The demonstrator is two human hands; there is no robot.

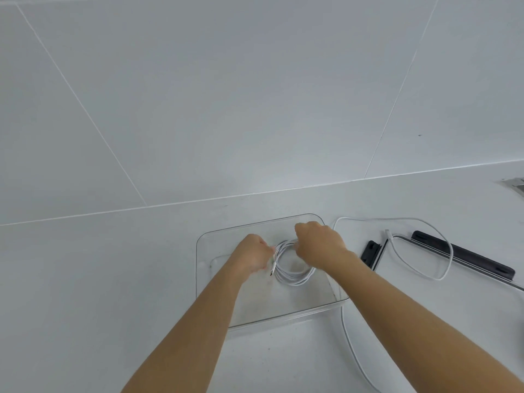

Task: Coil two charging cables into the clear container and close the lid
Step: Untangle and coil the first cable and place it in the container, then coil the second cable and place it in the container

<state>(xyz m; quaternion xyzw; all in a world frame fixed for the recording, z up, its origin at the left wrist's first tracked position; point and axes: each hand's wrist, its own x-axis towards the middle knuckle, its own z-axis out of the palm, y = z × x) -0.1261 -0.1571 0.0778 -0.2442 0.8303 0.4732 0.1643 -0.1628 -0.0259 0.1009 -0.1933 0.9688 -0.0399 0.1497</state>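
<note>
A clear plastic container point(215, 293) stands open on the white counter in front of me. Over its middle a coiled white charging cable point(295, 275) hangs between my hands, with its plug end dangling at the left. My left hand point(251, 255) pinches the coil's left side. At the coil's upper right, my right hand point(319, 245) grips it with curled fingers. A second white cable point(425, 251) lies loose to the right of the container, looping over the lid and trailing down toward the near edge. The clear lid point(465, 272) with black latches lies flat at the right.
A white tiled wall rises behind the counter. At the far right edge a small metal fitting point(514, 184) shows partly. The loose cable's tail point(351, 344) runs past the container's right corner, under my right forearm.
</note>
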